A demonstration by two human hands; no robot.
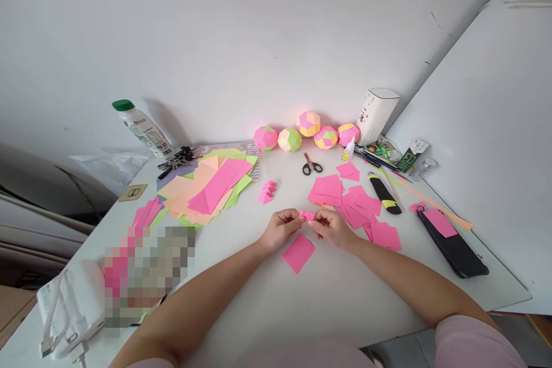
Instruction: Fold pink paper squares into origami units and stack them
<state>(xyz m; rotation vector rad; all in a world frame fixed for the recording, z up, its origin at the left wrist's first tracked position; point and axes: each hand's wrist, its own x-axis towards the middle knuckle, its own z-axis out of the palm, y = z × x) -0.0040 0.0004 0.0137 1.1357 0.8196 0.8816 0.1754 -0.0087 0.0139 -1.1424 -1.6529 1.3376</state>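
Note:
Between my two hands is a small folded piece of pink paper [307, 216], pinched from both sides above the table. My left hand [282, 227] has its thumb and fingers closed on the left end. My right hand [331, 228] grips the right end the same way. Just below them a flat pink paper square [298, 253] lies on the white table. Beyond my left hand stands a short row of folded pink paper units [267, 191]. A loose pile of pink squares [356, 207] spreads to the right of my right hand.
Several coloured paper balls [290, 140] line the wall, near scissors [311, 165] and a glue bottle [348, 150]. Coloured sheets [219, 184] cover the left side, with a white bottle [144, 129] behind. A box cutter [385, 193] and black pouch [452, 244] lie right.

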